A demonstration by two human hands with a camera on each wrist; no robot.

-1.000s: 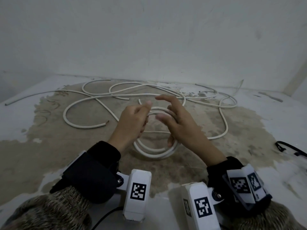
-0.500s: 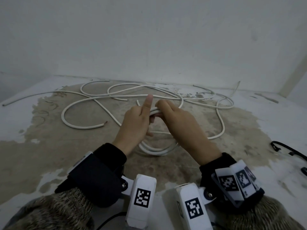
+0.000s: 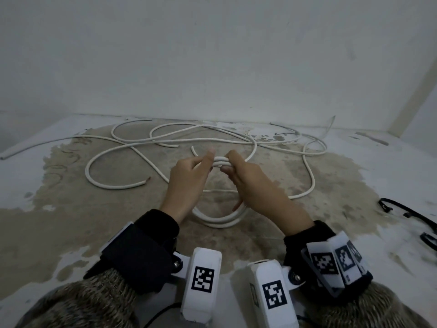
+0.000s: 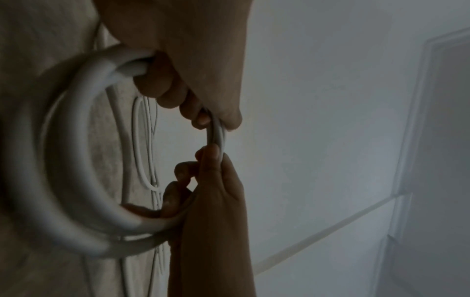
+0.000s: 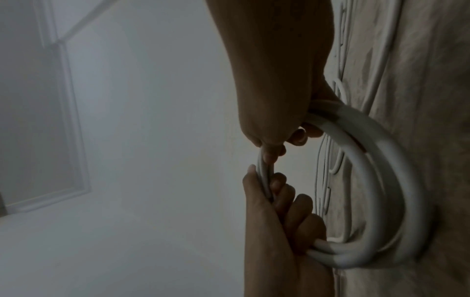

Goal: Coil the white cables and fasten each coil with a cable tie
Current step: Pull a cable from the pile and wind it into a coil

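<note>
A white cable coil [image 3: 220,222] of about three loops stands upright between my hands, its lower arc near the floor. My left hand [image 3: 208,162] grips the coil's top, fingers curled round the strands and thumb raised along them. My right hand [image 3: 228,163] pinches the same top section just to the right, index finger over and thumb under. In the left wrist view the left hand [image 4: 211,120] and right hand [image 4: 208,158] meet on the coil [image 4: 50,160]. In the right wrist view the right hand [image 5: 273,148] sits above the left hand [image 5: 262,186] on the coil [image 5: 396,180].
Loose white cables [image 3: 113,185] sprawl in wide loops over the stained floor [image 3: 71,221] beyond the hands, up to the wall [image 3: 212,67]. One cable [image 3: 309,176] curves away on the right. Black cable ties [image 3: 406,211] lie at the far right.
My right hand, spread open over the coil a second ago, has closed on its top beside my left hand. The coil's strands are now bunched together.
</note>
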